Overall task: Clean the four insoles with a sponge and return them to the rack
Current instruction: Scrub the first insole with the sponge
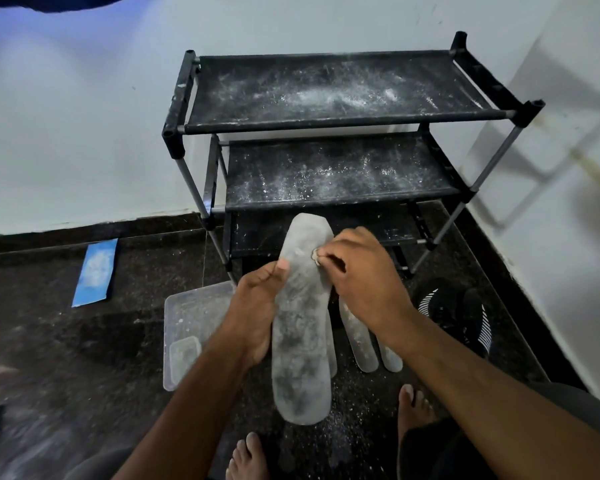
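Note:
A long grey dusty insole [300, 327] is held up in front of me, toe end pointing at the rack. My left hand [257, 306] grips its left edge, thumb on top. My right hand [357, 275] pinches a small sponge [316, 255] against the insole's upper right part. Two more insoles [357, 337] [390, 356] lie on the floor to the right, partly hidden by my right arm, and the edge of another [333, 362] shows under the held one. The black three-shelf rack [326, 95] stands behind, its shelves dusted with white powder.
A clear plastic tray [184, 313] with a small block in it sits on the dark floor at left. A blue packet [96, 271] lies near the wall. Black striped shoes [454, 313] lie to the right. My bare feet [246, 459] are below.

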